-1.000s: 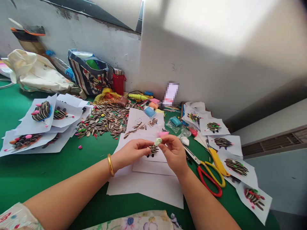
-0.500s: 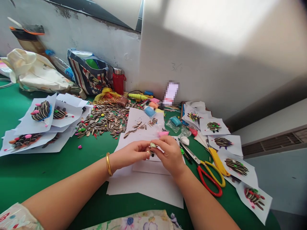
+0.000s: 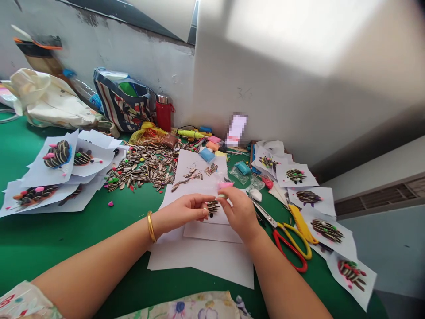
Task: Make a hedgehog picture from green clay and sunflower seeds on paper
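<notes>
My left hand [image 3: 181,213] rests on white paper sheets [image 3: 206,248] with its fingers curled, the fingertips beside a small sunflower-seed figure [image 3: 213,207] stuck on the paper. My right hand [image 3: 239,212] is just right of the figure, its fingers pinched together over a pale green bit of clay [image 3: 222,195] at the fingertips. A gold bangle [image 3: 152,226] is on the left wrist. A pile of striped sunflower seeds [image 3: 144,166] lies behind the sheets.
Red and yellow scissors [image 3: 288,246] lie right of my right hand. Finished seed pictures lie on paper at left [image 3: 56,159] and right [image 3: 327,230]. Coloured clay pieces [image 3: 209,153], a red bottle [image 3: 163,113], a striped bag [image 3: 124,104] and a cloth bag [image 3: 46,99] stand at the back.
Half a second ago both hands met over the seed figure and hid it; now they have parted slightly, the figure shows again, and the right fingertips have moved up and back.
</notes>
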Motion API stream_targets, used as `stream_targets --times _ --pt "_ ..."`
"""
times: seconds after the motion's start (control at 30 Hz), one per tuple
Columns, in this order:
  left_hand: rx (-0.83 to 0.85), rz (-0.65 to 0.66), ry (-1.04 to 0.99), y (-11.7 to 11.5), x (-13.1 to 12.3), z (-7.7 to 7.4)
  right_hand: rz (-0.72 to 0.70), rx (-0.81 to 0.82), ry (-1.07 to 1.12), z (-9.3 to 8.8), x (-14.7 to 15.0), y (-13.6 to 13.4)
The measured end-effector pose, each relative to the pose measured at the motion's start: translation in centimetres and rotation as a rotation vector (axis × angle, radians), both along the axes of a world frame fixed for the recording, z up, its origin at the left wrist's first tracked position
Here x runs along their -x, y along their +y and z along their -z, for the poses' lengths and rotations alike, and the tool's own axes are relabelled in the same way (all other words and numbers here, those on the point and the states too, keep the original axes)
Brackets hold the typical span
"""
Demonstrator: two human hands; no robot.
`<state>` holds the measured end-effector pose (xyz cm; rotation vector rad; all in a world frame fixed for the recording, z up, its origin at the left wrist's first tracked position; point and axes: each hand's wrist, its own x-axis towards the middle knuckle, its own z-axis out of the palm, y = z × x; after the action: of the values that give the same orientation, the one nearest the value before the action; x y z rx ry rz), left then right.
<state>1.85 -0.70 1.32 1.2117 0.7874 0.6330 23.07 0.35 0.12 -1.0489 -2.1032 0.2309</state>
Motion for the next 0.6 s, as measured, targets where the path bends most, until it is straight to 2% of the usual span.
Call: stream_targets --times 0.1,0.2,0.27,0.4,0.5,0.6 --pt "0.045 -0.166 0.009 0.2 0.0 0.2 0.179 0.068 0.002 -0.7 -1.0 0.5" --pt "0.075 -0.293 -0.033 0.6 0.2 0.5 0.308 0.223 -0.112 -1.0 -1.5 0.9" --pt "0.134 -0.326 -0.109 0.7 0.4 0.7 0.308 0.286 -0.238 -0.8 -1.5 1.1" --pt "0.265 -0.304 -0.255 0.7 0.6 0.7 0.207 0.235 -0.436 0.1 -1.7 1.2" --pt "0.293 -0.297 -0.287 0.7 0.7 0.7 0.204 0.188 -0.459 0.5 -1.8 1.2" --pt "0.282 -0.299 -0.289 0.7 0.7 0.9 0.203 0.116 -0.364 0.2 -1.7 1.1"
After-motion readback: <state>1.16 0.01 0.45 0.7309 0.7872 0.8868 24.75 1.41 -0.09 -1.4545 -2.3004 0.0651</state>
